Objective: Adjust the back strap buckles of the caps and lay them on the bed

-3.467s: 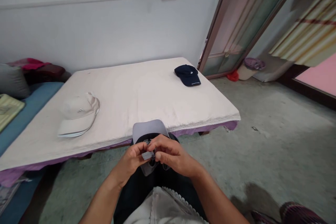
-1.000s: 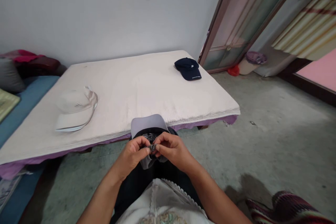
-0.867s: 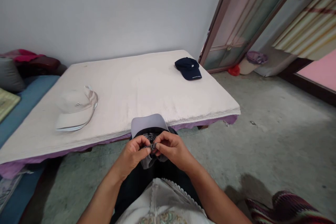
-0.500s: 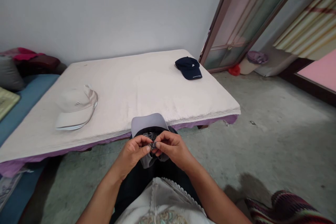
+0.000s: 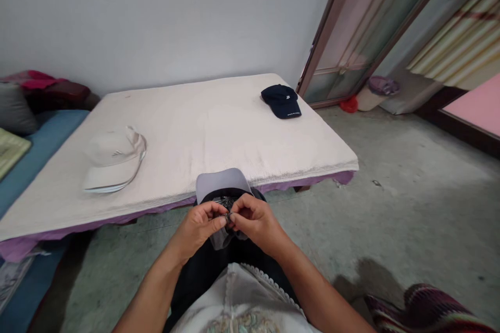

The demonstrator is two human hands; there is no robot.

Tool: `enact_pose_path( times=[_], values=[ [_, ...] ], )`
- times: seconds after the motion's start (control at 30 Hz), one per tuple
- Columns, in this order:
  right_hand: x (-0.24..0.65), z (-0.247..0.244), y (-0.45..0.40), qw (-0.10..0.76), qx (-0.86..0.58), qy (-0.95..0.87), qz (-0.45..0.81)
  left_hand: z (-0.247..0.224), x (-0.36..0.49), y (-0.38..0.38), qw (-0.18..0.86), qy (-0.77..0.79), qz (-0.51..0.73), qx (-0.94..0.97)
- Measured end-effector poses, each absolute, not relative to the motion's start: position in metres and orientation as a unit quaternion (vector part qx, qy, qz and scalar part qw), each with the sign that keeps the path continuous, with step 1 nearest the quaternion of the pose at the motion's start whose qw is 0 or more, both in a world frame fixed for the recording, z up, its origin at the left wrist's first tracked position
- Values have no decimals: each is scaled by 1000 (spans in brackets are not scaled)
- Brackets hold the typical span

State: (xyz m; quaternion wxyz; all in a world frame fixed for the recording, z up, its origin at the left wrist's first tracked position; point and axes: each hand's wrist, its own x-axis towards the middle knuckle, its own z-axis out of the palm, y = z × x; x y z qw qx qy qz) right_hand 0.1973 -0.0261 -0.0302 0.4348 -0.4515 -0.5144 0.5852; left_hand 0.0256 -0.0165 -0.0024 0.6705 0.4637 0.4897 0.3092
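Observation:
A grey-lilac cap point(image 5: 223, 181) rests on my lap, its brim toward the bed and its dark inside facing up. My left hand point(image 5: 203, 225) pinches a small part of the cap's back strap between thumb and fingers. Right beside it, my right hand point(image 5: 253, 221) pinches the same strap, the fingertips of both hands almost touching. The fingers hide most of the small buckle area. On the bed, a cream cap point(image 5: 115, 158) lies at the left and a navy cap point(image 5: 281, 100) at the right.
The bed point(image 5: 187, 125) with a white cover stands before me against the wall. A blue bed with a grey pillow point(image 5: 14, 108) is at the left. A waste bin point(image 5: 377, 93) stands by the glass door, and a patterned cloth point(image 5: 433, 307) shows at the lower right.
My fingertips have drawn slightly closer over the strap, and less of the small dark piece between them shows. The caps on the bed have not moved.

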Motion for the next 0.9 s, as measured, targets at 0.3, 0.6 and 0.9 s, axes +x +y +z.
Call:
enact_pose_path(
  times=[0.3, 0.6, 0.9],
  values=[
    [197, -25, -25, 444, -434, -491, 611, -5, 26, -15, 662, 475, 323, 481],
    [197, -26, -22, 452, -399, -422, 677, -4, 28, -16, 644, 471, 347, 493],
    [195, -30, -22, 460, -401, -421, 671, -7, 30, -19, 591, 532, 338, 503]
  ],
)
